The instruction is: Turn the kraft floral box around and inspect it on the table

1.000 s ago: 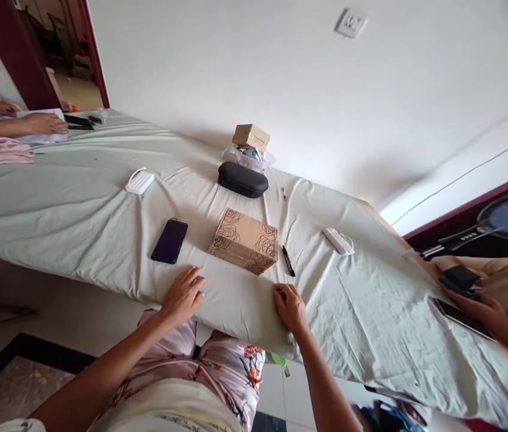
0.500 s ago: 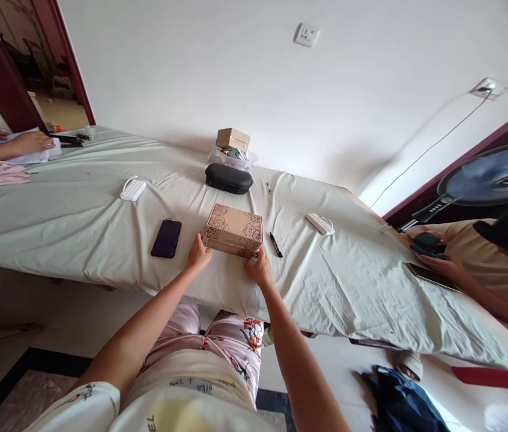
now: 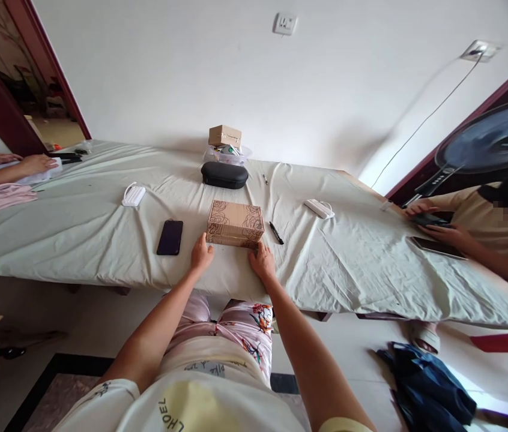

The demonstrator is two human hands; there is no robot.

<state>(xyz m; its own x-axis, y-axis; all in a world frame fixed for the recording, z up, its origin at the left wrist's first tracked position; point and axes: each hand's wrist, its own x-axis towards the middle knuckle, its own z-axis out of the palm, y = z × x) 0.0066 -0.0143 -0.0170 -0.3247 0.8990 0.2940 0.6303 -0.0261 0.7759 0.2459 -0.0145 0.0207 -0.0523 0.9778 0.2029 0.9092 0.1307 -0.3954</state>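
Note:
A brown cardboard box (image 3: 235, 223) with dark rose line drawings lies closed and flat on the cloth-covered table in front of me. My left hand (image 3: 202, 254) is at its near left corner, fingers stretched along the side and the thumb just short of the front face. At the near right corner is my right hand (image 3: 263, 261), its fingers apart and its thumb off the box. A black pen (image 3: 276, 233) lies to the right of the box. Left of my left hand is a dark phone (image 3: 170, 237).
Behind the box sit a black zip case (image 3: 224, 174), a clear plastic tub (image 3: 236, 156) and a smaller carton (image 3: 225, 135). White power strips (image 3: 134, 195) flank them. A co-worker's hands (image 3: 434, 221) hold a dark object at right; another person's hands (image 3: 33, 165) touch cloth at left.
My right hand has loosened from the box's corner and its fingers have spread. The box sits slightly straighter on the table. The camera view has shifted a little.

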